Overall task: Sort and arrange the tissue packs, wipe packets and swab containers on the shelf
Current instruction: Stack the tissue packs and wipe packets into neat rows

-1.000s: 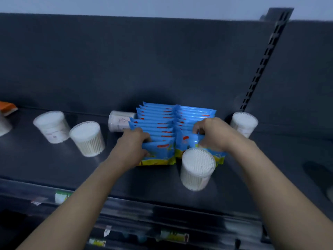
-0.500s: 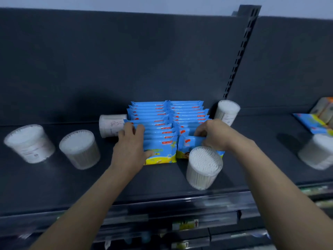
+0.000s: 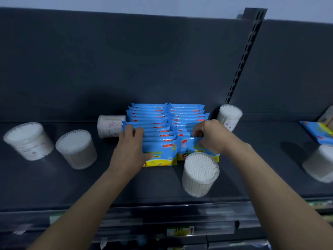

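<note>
Two rows of blue wipe packets [image 3: 162, 121] stand on edge, side by side, in the middle of a dark shelf [image 3: 162, 184]. My left hand [image 3: 132, 147] is on the left row. Its fingers bend over the packet tops and the thumb presses the face of the front packet, clamping the front few together, seemingly to keep that row tight and upright. My right hand [image 3: 210, 136] is on the right row, its fingertips curled and pinching the top edge of the front packet. That packet leans a little, and I judge I am squaring it up with its neighbour. Just in front of the right row stands the nearest swab container [image 3: 200, 174], cotton tips up; whether it touches the packets I cannot tell. It is crowding the row and probably needs moving. Against the left side of the packets lies a tipped swab container [image 3: 110, 126], on its side. Behind the right row's far corner stands a rear swab container [image 3: 229, 116], upright. Well to the left of the packets stand two more swab containers [image 3: 76, 148], near each other. Far to the right of the packets lie a loose blue packet [image 3: 317, 130] and a blurred container [image 3: 319, 163], both still unsorted.
</note>
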The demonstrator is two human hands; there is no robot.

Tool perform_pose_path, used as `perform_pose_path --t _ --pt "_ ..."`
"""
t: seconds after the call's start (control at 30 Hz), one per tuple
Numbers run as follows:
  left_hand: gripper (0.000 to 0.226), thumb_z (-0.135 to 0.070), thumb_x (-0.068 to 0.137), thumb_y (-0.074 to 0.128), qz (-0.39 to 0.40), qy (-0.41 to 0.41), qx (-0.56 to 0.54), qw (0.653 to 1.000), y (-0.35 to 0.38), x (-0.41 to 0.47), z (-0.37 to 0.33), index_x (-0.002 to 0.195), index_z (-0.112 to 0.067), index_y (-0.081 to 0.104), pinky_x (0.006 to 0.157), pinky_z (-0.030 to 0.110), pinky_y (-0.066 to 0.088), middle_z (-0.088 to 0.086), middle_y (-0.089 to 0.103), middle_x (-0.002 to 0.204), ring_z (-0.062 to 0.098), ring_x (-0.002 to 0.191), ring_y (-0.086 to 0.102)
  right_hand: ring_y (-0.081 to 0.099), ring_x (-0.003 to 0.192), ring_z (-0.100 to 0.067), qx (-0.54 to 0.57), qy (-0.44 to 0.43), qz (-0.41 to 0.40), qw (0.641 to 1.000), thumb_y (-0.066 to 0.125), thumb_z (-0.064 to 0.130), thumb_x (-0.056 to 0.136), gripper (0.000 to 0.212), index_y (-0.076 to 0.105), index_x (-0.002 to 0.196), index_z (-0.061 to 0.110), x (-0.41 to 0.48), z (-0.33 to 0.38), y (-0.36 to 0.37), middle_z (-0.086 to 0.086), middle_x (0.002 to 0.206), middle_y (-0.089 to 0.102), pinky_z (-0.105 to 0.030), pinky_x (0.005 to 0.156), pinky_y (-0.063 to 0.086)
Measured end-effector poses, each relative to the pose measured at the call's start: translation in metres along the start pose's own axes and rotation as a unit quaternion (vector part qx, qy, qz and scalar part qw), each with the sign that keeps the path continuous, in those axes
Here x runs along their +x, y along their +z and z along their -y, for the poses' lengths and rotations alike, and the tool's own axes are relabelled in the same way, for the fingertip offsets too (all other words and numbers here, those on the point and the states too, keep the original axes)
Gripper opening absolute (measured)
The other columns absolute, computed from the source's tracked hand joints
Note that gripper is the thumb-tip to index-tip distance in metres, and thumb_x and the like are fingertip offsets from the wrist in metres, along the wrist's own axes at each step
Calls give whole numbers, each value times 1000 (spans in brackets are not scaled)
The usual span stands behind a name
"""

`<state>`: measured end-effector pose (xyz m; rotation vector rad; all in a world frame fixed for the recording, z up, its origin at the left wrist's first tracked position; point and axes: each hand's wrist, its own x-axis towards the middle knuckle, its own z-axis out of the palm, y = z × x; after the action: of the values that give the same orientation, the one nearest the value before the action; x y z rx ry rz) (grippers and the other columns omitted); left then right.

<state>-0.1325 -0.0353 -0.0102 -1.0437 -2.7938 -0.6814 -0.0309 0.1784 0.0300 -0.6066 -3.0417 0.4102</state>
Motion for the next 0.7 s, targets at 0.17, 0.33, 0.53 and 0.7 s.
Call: perform_pose_path --t 0.17,0.33,0.53,0.7 --pt "59 -33 69 78 -3 -15 25 1000 0 -3 -3 113 -16 42 73 37 45 4 33 123 25 111 38 60 88 -17 16 -14 8 1000 57 -2 77 31 67 94 21 0 -4 -5 3 92 61 -28 80 52" --pt "62 -33 67 79 -9 -14 29 999 -1 -6 -4 114 -15 43 77 38 47 5 35 122 25 111 39 55 85 -12 28 -35 -4 999 55 0 82 30 68 103 16 -3 -2 -11 7 84 57 -20 78 44" --pt "69 -44 66 77 -41 -15 53 998 -10 -11 -6 121 -14 47 87 44 44 8 43 121 30 108 44 60 96 -19 39 -55 -56 996 53 8 88 26 67 109 15 -3 15 -23 -2 96 67 -27 86 45" --pt "32 -22 78 69 -151 40 22 988 -38 -10 0 105 -9 59 80 46 46 11 57 103 35 96 55 60 101 -23 34 -92 -90 991 57 17 89 26 64 115 15 1 42 -34 -3 103 67 -34 88 47"
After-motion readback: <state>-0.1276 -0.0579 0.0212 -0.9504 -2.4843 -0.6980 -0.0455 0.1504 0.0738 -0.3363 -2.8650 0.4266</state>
